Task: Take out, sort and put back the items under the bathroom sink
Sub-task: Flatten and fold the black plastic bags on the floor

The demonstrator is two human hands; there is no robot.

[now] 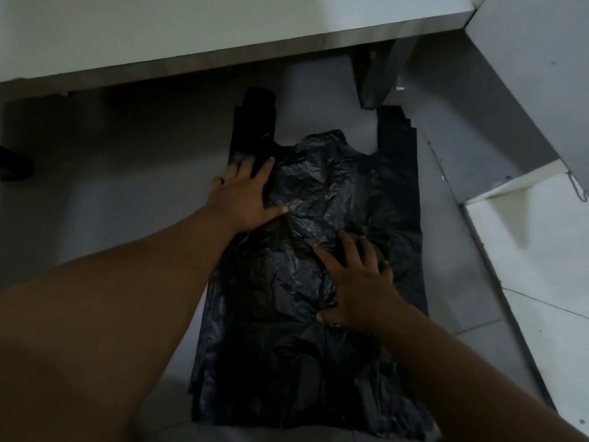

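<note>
A stack of black plastic carrier bags (296,362) lies flat on the grey floor in front of the sink cabinet, handles pointing away from me. My left hand (245,196) presses flat on the upper left part of the bags, near the left handle, with fingers spread. My right hand (357,282) rests flat on the middle of the stack, fingers spread and pointing up and to the left. Neither hand grips anything.
The white counter edge (223,43) runs across the top, with the dark space under the sink below it. An open white cabinet door (497,122) stands at the right. White floor tiles (541,282) lie at the far right. A dark object (12,164) sits at the left edge.
</note>
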